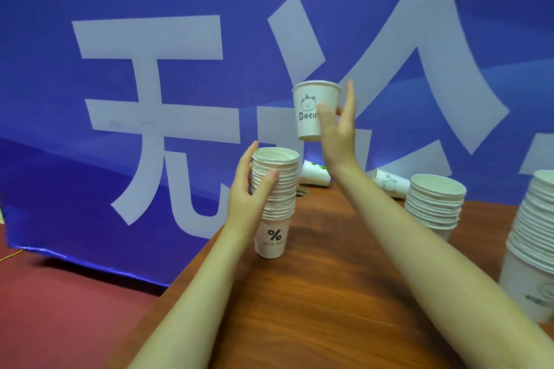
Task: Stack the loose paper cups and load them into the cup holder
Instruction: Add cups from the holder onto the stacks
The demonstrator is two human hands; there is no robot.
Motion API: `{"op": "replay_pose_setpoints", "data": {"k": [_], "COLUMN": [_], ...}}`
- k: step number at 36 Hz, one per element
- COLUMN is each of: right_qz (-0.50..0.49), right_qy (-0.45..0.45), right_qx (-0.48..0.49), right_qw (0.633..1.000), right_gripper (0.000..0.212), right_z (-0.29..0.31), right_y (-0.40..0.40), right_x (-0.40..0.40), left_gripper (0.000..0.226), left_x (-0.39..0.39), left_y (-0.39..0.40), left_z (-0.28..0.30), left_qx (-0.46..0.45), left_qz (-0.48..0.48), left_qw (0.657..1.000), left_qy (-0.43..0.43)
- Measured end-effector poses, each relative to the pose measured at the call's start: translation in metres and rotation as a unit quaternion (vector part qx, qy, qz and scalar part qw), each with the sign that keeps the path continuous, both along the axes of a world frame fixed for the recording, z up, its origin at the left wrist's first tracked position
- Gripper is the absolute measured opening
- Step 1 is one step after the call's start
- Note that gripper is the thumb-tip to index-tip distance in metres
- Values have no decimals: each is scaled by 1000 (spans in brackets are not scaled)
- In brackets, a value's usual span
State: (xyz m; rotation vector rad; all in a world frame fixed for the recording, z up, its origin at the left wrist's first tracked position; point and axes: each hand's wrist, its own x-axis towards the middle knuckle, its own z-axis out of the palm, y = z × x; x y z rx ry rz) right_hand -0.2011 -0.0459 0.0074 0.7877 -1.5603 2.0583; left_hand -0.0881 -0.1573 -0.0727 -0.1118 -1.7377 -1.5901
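Reading "Bear" cup point(311, 112), "%" stack point(274, 204), seemingly "NICE DAY".

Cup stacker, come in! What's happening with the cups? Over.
Left hand grips cup stack. Right hand holds Bear cup above it. Path clear. Over.

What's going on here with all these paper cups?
A person is stacking cups at a wooden table. Their left hand grips a tall stack, while the right hand holds a single "Bear" cup above it. Two more stacks stand to the right, and two loose cups lie behind.
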Motion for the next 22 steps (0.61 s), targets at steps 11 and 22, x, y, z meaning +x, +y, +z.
{"op": "replay_pose_setpoints", "data": {"k": [11,22], "right_qz": [52,-13], "right_qy": [137,41], "right_qx": [237,220], "right_qw": [960,975], "right_gripper": [50,41], "right_z": [-34,-98], "right_y": [-5,-11], "right_x": [48,9], "left_gripper": [56,54], "left_x": [4,-1], "left_y": [-2,-22], "left_z": [-1,-5], "left_qx": [12,110], "left_qz": [-17,28], "left_qw": [1000,993], "left_qy": [16,26]}}
